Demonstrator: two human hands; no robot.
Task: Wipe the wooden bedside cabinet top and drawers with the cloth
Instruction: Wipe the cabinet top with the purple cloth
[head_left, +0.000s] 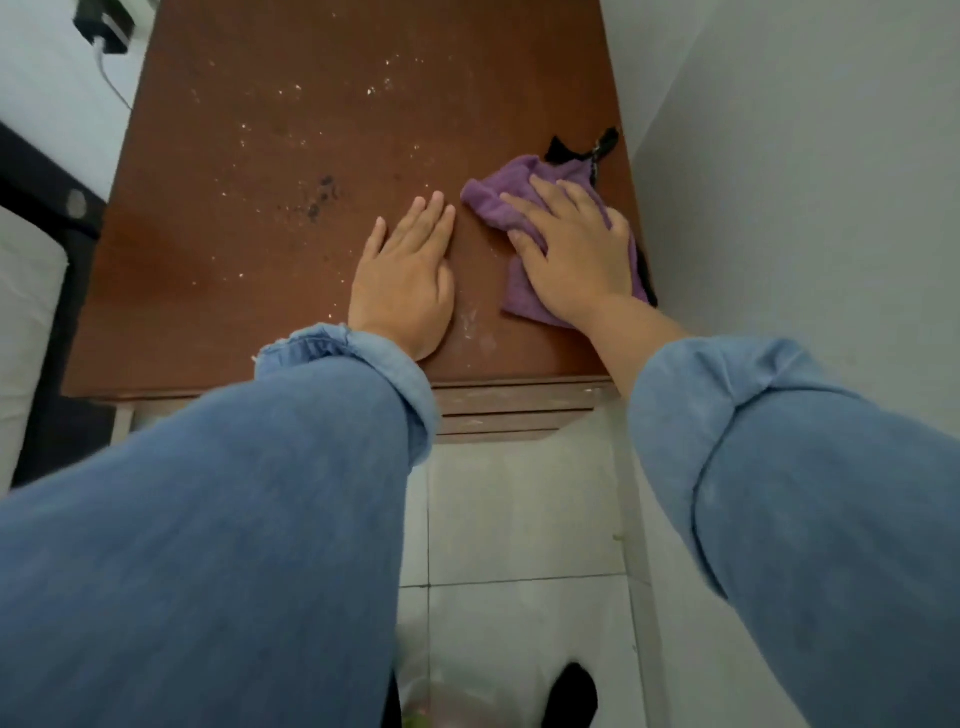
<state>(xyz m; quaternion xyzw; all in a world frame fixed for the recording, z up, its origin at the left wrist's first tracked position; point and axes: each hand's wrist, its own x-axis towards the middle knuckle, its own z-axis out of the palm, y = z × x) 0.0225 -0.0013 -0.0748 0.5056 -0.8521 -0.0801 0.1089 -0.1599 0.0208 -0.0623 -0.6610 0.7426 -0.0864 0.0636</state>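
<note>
The brown wooden cabinet top (249, 171) fills the upper middle of the view, dotted with pale specks and a dark smudge. A purple cloth (498, 202) lies near its right edge. My right hand (576, 254) presses flat on the cloth with straight fingers. My left hand (405, 275) rests flat on the bare wood just left of the cloth, touching nothing else. The drawer fronts (514, 410) show as a narrow strip under the front edge.
A small black item with a metal clip (582, 148) lies behind the cloth by the right edge. A white wall (779, 182) stands close on the right. A bed with a dark frame (47, 218) is on the left, a plug and cable (104, 31) behind. White floor tiles (519, 519) below.
</note>
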